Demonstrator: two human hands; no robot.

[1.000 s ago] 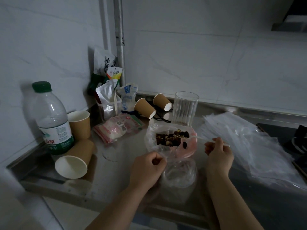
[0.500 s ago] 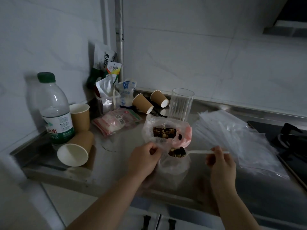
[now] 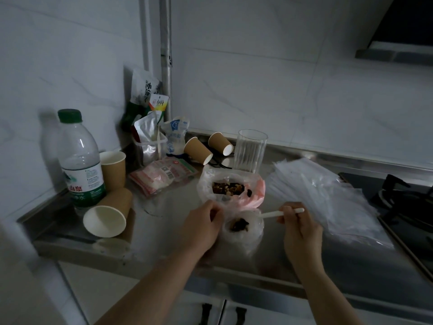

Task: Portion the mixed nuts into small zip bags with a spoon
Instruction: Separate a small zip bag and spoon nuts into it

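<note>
Now the white spoon [image 3: 281, 213] has dipped into the small zip bag [image 3: 242, 228], where half a second ago it hovered loaded above the mouth; nuts lie inside. Right hand [image 3: 298, 225] keeps its grip closed on the handle, left hand [image 3: 202, 222] still pinches the bag's rim. Just beyond on the bench [image 3: 152, 231] sits the big bag of mixed nuts [image 3: 230, 187].

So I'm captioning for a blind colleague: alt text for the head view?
Left hand holds a small zip bag open while right hand tips a white spoon of mixed nuts into it, on a cluttered steel counter.
</note>
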